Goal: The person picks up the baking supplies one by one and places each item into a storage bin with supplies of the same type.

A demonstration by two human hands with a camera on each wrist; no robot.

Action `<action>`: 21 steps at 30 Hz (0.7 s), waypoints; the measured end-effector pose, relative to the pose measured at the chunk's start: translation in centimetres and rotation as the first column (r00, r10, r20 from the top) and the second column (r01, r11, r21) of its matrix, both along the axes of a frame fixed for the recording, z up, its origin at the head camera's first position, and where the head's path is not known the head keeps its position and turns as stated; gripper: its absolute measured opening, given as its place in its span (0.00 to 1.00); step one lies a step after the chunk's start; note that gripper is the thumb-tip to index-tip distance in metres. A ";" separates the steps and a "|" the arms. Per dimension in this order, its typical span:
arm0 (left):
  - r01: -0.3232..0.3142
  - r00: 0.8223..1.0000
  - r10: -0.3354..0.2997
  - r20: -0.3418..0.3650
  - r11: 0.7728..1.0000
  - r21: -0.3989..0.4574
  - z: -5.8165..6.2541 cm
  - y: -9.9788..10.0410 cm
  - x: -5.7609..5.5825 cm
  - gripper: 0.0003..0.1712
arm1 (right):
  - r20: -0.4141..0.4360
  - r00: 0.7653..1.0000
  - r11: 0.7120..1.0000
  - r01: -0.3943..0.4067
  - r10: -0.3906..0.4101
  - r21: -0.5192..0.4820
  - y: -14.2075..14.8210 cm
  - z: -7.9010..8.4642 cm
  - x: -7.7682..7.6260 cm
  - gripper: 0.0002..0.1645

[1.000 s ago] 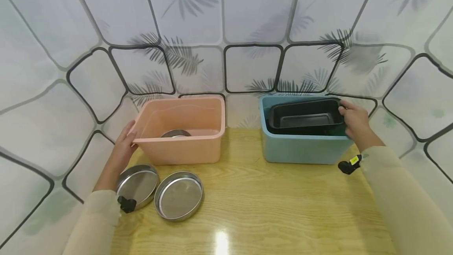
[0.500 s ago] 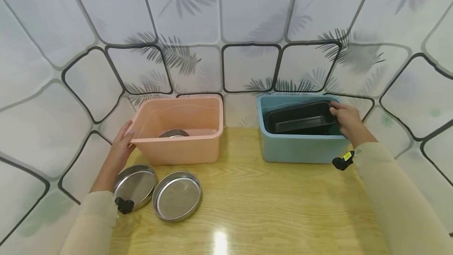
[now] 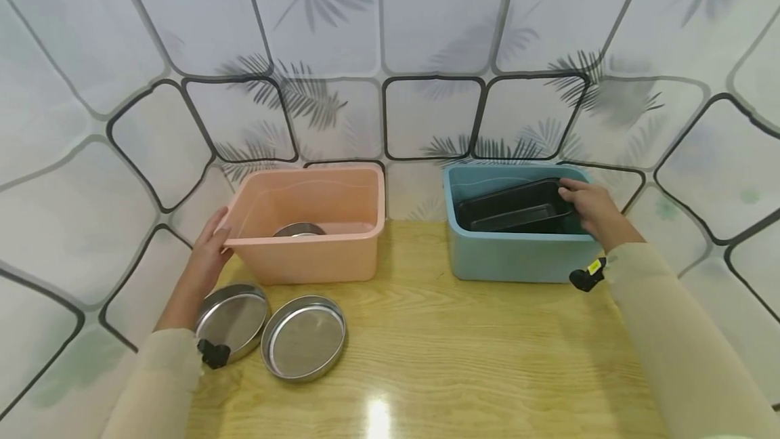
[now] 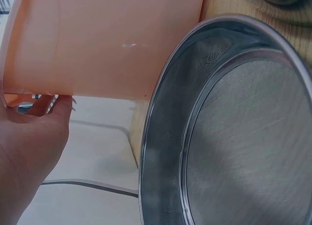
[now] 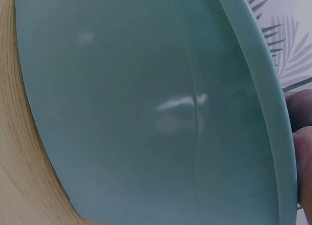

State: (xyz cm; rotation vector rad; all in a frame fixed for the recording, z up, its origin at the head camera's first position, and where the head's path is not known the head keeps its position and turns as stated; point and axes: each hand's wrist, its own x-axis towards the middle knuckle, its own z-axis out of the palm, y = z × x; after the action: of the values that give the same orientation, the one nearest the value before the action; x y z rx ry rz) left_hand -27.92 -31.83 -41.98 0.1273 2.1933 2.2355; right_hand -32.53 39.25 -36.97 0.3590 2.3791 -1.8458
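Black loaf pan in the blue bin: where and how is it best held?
Probably by its right-end rim, from above: the black loaf pan lies tilted, that end raised near the top of the blue bin, where the right hand grips it.

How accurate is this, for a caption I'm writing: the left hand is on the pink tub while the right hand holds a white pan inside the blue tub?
The pan in the right hand is black, not white: the head view shows it. The rest is right.
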 end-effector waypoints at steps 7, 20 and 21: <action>-0.012 1.000 0.012 0.016 1.000 0.014 -0.1 0.1 0.1 0.37 | 0.012 0.999 0.998 -0.033 0.033 0.062 0.0 0.0 -0.1 0.38; -0.011 1.000 0.011 0.003 1.000 0.023 -0.7 0.4 0.0 0.36 | 0.056 0.996 0.963 -0.077 0.065 0.258 1.7 0.1 0.2 0.42; -0.012 1.000 0.012 0.001 1.000 0.020 -0.6 0.3 0.0 0.36 | 0.074 0.995 0.963 -0.080 0.062 0.259 1.6 0.2 0.2 0.43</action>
State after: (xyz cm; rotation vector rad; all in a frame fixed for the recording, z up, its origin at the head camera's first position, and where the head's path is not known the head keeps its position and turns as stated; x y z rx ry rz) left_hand -27.94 -31.51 -42.61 0.1135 2.1779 2.2632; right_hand -32.33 40.82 -36.80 0.3456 2.5587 -1.4678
